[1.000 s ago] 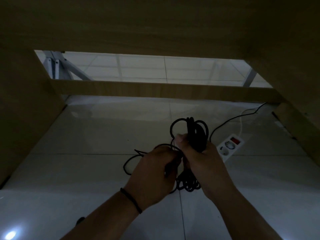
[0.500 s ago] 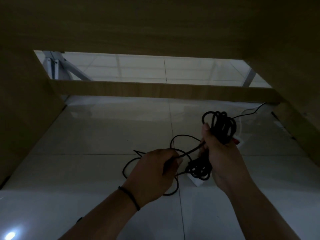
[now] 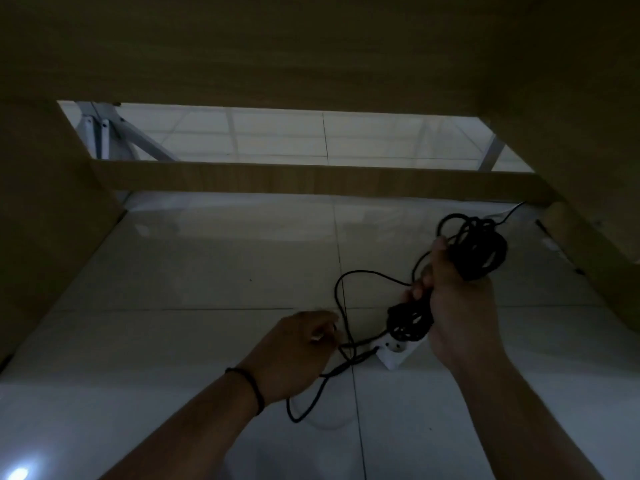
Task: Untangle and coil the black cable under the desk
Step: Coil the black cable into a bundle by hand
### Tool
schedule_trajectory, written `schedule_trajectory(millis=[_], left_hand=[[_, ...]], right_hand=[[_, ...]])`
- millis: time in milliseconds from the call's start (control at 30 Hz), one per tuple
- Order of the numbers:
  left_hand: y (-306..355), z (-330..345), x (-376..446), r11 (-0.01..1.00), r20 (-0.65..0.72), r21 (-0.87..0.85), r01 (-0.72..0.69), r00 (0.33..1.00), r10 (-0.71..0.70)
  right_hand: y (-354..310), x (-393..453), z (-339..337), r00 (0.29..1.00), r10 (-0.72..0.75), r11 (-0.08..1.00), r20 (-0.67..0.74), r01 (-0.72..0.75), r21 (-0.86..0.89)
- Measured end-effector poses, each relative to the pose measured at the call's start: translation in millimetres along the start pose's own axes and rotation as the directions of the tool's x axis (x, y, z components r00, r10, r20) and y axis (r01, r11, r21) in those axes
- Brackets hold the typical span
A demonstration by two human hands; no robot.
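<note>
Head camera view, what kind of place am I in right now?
Most likely the floor space under a wooden desk indoors: the desk underside hangs overhead, a white tiled floor lies below, and a white power strip sits on it beside the black cable.

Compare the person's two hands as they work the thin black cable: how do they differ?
The right hand is raised and grips the bundled loops of the thin black cable; the left hand sits lower, holding one loose strand. The left wrist wears a dark band; the right wrist is bare. Both hold the same cable.
</note>
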State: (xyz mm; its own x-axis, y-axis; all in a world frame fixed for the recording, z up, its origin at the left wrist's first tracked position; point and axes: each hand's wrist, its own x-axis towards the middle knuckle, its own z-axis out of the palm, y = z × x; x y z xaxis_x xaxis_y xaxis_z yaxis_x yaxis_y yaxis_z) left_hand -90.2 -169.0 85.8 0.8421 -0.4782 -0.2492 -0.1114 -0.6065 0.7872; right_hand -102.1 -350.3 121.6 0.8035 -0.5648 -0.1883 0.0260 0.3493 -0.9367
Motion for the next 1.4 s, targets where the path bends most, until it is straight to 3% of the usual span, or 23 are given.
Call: schedule_trajectory(millis=[100,167,233,300,367,500,600,733,867,1033,1133,1267,1400], left_hand=[[18,-3,-4,0.905,-0.117,-0.424,-0.033,0.993,-0.019],[26,-3,-7,0.797,-0.083,-0.603,-0.019,0.996,-0.039],[30,-3,-10,0.723,0.002,-0.69,0.037,0.999,-0.049],[31,-2,-12,0.642,0.09,-0.759,0.11,0.994,-0.063],[30,-2,-12,0.555,0.133,-0.816,0.159,0.987,-0.086],[32,3,-12,0.461,0.021,-0.882,0.095,0.986,-0.163],[36,4,-12,0.478,-0.077,-0.878,0.03,0.976,-0.203],[37,3,-9,0.549,-0.236,-0.834,-0.056,0.936,-0.263],[42,1,-10,0.579,-0.334,-0.809,-0.102,0.89,-0.311],[41,-3,-5,0.495,-0.307,-0.863,-0.1,0.883,-0.356],[42,-2,-4,0.324,-0.236,-0.94,-0.107,0.89,-0.391],[41,-5,-3,0.236,-0.195,-0.965,-0.112,0.911,-0.364],[38,-13,0,0.15,-0.093,-0.988,-0.044,0.938,-0.334]], right_hand=[[13,-11,14,0.993,-0.071,0.931,0.096,0.101,-0.351],[25,-21,23,0.96,-0.099,0.832,0.262,0.224,-0.507],[39,-32,31,0.905,-0.08,0.776,0.417,0.319,-0.545],[47,-42,37,0.874,-0.057,0.723,0.482,0.369,-0.584],[47,-47,41,0.861,0.01,0.758,0.508,0.324,-0.565],[39,-49,41,0.778,0.068,0.766,0.625,0.36,-0.532],[42,-47,42,0.78,0.09,0.835,0.619,0.28,-0.474],[43,-46,41,0.745,0.108,0.681,0.658,0.427,-0.595],[41,-50,39,0.753,-0.018,0.57,0.657,0.548,-0.613],[49,-50,35,0.84,-0.013,0.498,0.542,0.475,-0.725],[63,-45,31,0.795,-0.175,0.328,0.581,0.603,-0.727],[59,-43,31,0.75,-0.087,0.447,0.656,0.618,-0.647],[51,-39,30,0.693,-0.096,0.398,0.714,0.685,-0.611]])
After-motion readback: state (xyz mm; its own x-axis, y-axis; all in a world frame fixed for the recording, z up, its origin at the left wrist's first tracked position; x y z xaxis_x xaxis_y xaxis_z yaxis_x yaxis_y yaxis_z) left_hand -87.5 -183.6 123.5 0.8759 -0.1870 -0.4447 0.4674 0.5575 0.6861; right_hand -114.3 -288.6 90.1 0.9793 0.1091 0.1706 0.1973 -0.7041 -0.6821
